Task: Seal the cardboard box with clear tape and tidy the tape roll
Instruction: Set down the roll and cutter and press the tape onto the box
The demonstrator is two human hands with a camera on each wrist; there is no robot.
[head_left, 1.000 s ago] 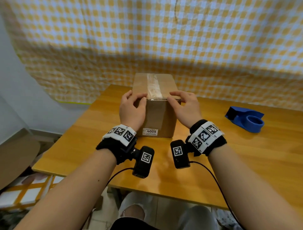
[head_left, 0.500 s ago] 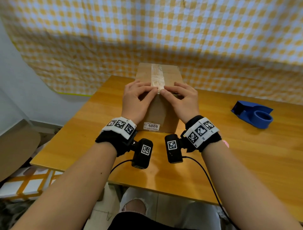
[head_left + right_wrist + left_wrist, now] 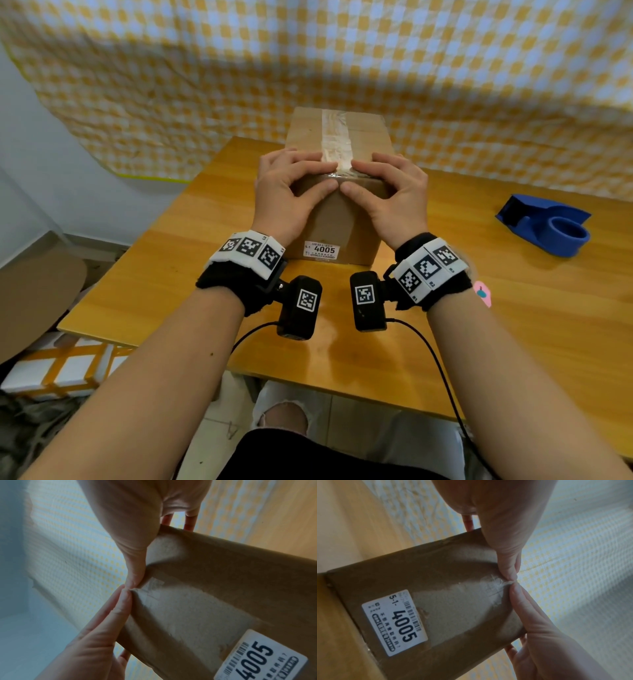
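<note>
A brown cardboard box with a white "4005" label stands on the wooden table. A strip of clear tape runs along its top and folds over the near edge. My left hand and right hand lie on that edge, fingers flat on top and thumbs on the front face. The thumb tips meet on the tape end. In the right wrist view both thumbs press the tape end against the box. A blue tape dispenser sits far right, untouched.
A yellow-and-white checked cloth hangs just behind the box. The table's left edge is close to my left wrist. Brown cardboard and white boxes lie on the floor at the left.
Both hands slid inward along the box's near top edge, from its corners to the middle. Their thumbs now meet on the tape end. The box and dispenser stayed put.
</note>
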